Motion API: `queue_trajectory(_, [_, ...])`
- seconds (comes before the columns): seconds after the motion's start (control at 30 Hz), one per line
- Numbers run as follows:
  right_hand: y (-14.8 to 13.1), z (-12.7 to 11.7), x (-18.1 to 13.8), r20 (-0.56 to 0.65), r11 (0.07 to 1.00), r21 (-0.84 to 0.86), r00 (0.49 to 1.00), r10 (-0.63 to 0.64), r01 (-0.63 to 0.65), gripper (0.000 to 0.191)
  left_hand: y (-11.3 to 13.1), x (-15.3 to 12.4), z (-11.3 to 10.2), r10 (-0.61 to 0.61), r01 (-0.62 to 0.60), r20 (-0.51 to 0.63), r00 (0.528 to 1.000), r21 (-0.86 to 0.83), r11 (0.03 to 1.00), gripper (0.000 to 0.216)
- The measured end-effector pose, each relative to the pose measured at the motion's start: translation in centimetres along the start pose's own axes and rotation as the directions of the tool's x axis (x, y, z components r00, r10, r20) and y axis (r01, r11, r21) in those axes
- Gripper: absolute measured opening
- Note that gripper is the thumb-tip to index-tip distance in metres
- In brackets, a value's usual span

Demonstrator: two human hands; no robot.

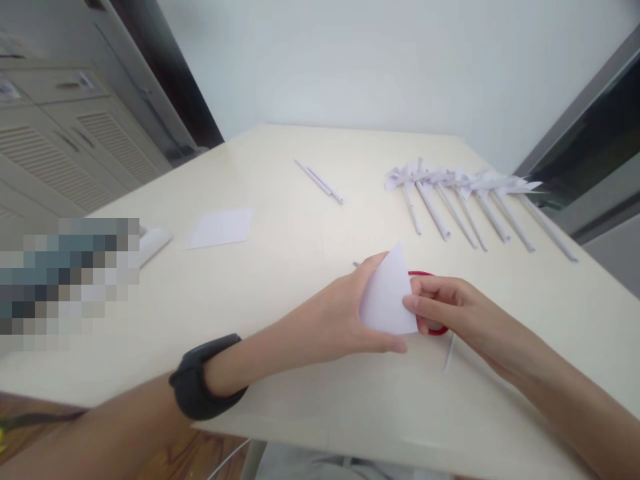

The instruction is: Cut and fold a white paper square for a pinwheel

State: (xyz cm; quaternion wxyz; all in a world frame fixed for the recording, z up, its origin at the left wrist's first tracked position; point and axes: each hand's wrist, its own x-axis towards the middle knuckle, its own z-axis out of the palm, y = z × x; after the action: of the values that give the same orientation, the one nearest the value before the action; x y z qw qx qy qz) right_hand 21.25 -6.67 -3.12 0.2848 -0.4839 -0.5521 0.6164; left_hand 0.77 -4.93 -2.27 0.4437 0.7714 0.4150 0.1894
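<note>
Both my hands hold a small folded piece of white paper (387, 297) just above the cream table (300, 373). My left hand (345, 320), with a black watch on its wrist, grips the paper's left and lower edge. My right hand (445, 303) pinches its right edge. Red-handled scissors (434, 328) lie on the table under my right hand, mostly hidden. A thin white paper stick (449, 353) lies just below my right hand.
A row of several paper pinwheels on rolled sticks (465, 200) lies at the back right. Two rolled paper sticks (320, 181) lie at the back middle. A flat white sheet (221, 228) and a white object (153, 243) lie at the left. Cabinets stand beyond the table's left edge.
</note>
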Motion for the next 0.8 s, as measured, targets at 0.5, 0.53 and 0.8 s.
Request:
queue_trajectory(0.5, [-0.4,-1.4,-0.1,-0.166,0.998,-0.033,0.984,-0.067,0.062,0.035,0.5,1.4,-1.8,-0.006,-0.008,-0.076,0.997,-0.179,0.984,0.032])
queue_trajectory(0.53, [-0.4,-1.5,-0.2,-0.164,0.998,-0.037,0.984,-0.062,0.057,0.035,0.3,1.4,-1.9,0.019,-0.035,-0.11,0.994,-0.147,0.988,0.03])
queue_trajectory(0.8, [-0.7,-1.4,-0.5,-0.094,0.999,-0.011,0.994,-0.049,0.048,0.028,-0.4,0.9,-1.8,-0.137,0.057,-0.257,0.957,-0.299,0.953,0.027])
